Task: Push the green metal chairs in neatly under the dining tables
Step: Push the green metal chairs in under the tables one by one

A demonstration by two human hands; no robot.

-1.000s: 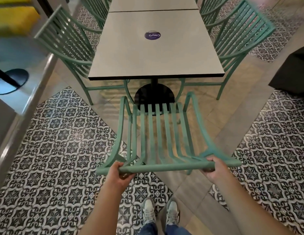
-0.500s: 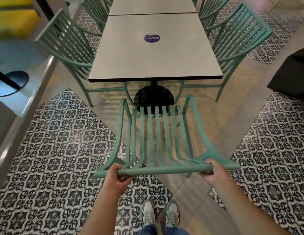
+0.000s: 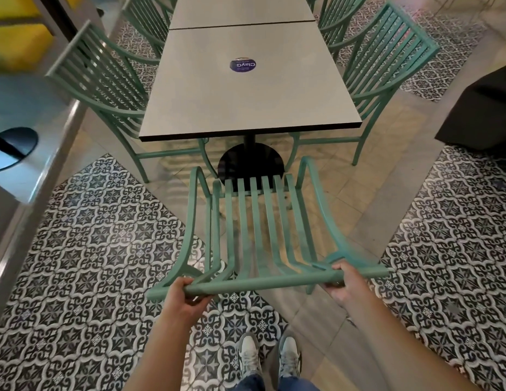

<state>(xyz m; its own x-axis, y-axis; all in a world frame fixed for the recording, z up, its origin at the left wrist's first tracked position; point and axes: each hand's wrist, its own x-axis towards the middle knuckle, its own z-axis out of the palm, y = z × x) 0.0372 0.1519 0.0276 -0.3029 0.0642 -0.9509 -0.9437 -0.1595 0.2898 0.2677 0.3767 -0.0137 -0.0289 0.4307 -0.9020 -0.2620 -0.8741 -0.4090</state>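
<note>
Both hands are curled around the top rail of a green chair. The left hand grips the rail near its left end, fingers wrapped over the top. The right hand grips it near the right end, fingers underneath and thumb over the rail. The chair stands directly in front of the person, at the near short end of the worktop, its seat pointing toward the black round base of the worktop's post. The seat's front edge lies near the worktop's edge but is not under it.

A second green chair stands along the left side of the worktop, and a third along the right, both with their seats tucked beneath it. A round purple sticker sits on the grey top. A second worktop abuts the far end. The floor has patterned black-and-white tiles. The person's grey shoes show below the chair.
</note>
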